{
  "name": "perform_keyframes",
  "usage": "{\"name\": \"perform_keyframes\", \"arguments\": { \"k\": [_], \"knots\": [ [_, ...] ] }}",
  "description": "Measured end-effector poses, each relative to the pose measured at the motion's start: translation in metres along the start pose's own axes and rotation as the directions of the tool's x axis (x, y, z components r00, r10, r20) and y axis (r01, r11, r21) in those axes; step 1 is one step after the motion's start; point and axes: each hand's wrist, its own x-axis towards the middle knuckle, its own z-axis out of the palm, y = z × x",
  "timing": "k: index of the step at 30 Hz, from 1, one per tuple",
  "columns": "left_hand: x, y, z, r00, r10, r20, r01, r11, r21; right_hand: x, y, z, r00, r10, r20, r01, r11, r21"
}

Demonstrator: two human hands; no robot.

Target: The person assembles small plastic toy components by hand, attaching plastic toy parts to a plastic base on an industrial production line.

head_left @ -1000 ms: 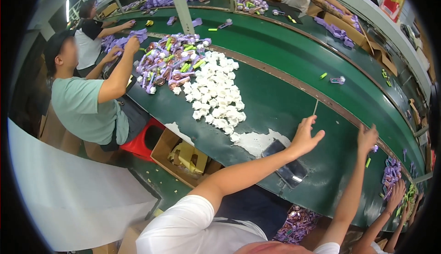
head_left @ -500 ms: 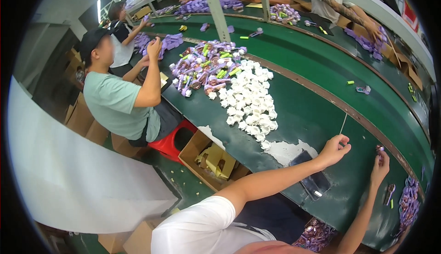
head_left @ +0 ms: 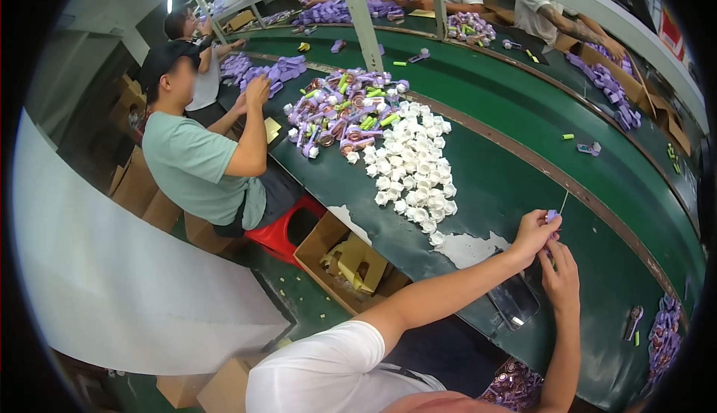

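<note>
My left hand [head_left: 532, 235] is closed, its fingertips at a small purple plastic part [head_left: 552, 216]. A thin pale rod [head_left: 565, 202] sticks up just beyond those fingers; its lower end is hidden, so whether it is gripped is unclear. From below, my right hand [head_left: 562, 277] pinches the lower end of the same part, its fingertips touching the left hand. Under my left forearm lies a dark smartphone [head_left: 515, 301]. White flower-shaped pieces [head_left: 418, 163] spread over the green bench to the left of my hands.
Beyond the white pieces is a heap of purple assemblies [head_left: 340, 110] with green cylinders. More purple parts [head_left: 665, 342] lie at the right edge. A metal post [head_left: 358, 21] rises behind the heap. A co-worker [head_left: 187, 140] sits at left beside an open carton [head_left: 321, 260].
My right hand has moved left from the right side of the bench, carrying a small part up to my left hand. The two hands now meet on it.
</note>
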Motion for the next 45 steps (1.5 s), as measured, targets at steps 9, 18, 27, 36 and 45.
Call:
{"name": "perform_keyframes", "arguments": {
  "k": [9, 18, 27, 36, 45],
  "knots": [
    [-0.002, 0.030, 0.009, 1.000, 0.009, -0.030, -0.016, 0.968, -0.252, 0.014, -0.005, 0.007, 0.894, 0.398, -0.208, -0.355, 0.910, 0.212],
    [0.011, -0.030, -0.021, 0.865, 0.191, 0.464, 0.262, 0.617, -0.742, 0.100, -0.027, 0.013, 0.980, 0.196, 0.014, -0.190, 0.926, 0.328],
    [0.010, -0.012, -0.008, 0.910, -0.383, 0.158, 0.387, 0.922, 0.009, 0.160, -0.047, 0.098, 0.831, -0.069, 0.553, -0.220, 0.871, 0.440],
    [0.018, -0.024, -0.020, 0.883, -0.371, 0.287, 0.427, 0.889, -0.163, 0.164, -0.015, 0.120, 0.534, 0.059, 0.844, -0.630, 0.694, 0.350],
    [0.014, -0.031, -0.015, 0.901, -0.288, 0.323, 0.390, 0.864, -0.319, 0.162, -0.002, 0.089, 0.494, 0.437, 0.752, -0.774, 0.615, 0.151]
  ]
}}
